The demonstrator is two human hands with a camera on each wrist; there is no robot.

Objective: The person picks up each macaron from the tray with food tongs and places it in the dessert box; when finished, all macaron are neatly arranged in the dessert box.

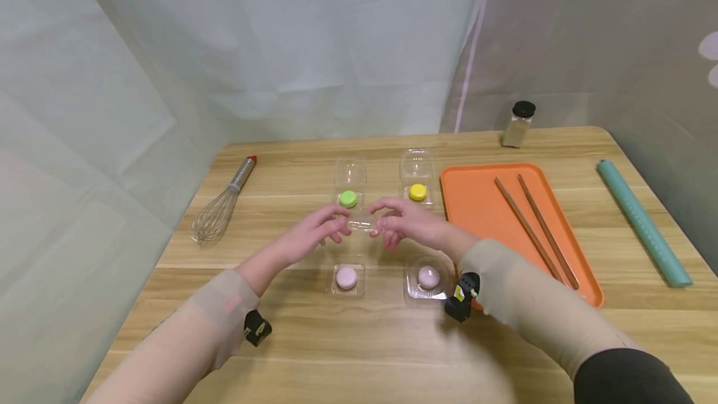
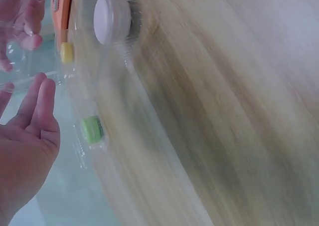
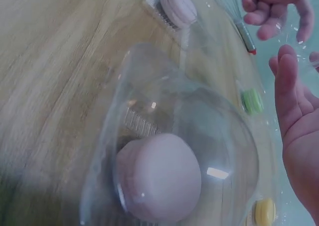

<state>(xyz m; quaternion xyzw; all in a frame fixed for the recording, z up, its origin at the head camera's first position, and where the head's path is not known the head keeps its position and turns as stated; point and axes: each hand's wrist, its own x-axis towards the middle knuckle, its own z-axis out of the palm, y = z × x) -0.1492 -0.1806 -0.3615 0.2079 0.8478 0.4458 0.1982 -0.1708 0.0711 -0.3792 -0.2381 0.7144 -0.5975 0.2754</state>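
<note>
Between the two hands, above the table, is a small clear plastic box (image 1: 363,223). My left hand (image 1: 316,232) holds its left side between thumb and fingers, and my right hand (image 1: 412,224) holds the right side the same way. Its outline is faint in both wrist views. Beyond the hands, a green macaron (image 1: 348,199) and a yellow macaron (image 1: 417,192) sit in open clear boxes. Nearer are two pale pink macarons: the left macaron (image 1: 346,278) in a clear box, and the right macaron (image 3: 162,178) under a domed clear lid (image 3: 224,131).
An orange tray (image 1: 471,198) with two brown sticks (image 1: 530,223) lies to the right. Past it is a teal rolling-pin-like rod (image 1: 645,223). A black-capped jar (image 1: 517,125) stands at the back edge. On the left lies a whisk (image 1: 224,201).
</note>
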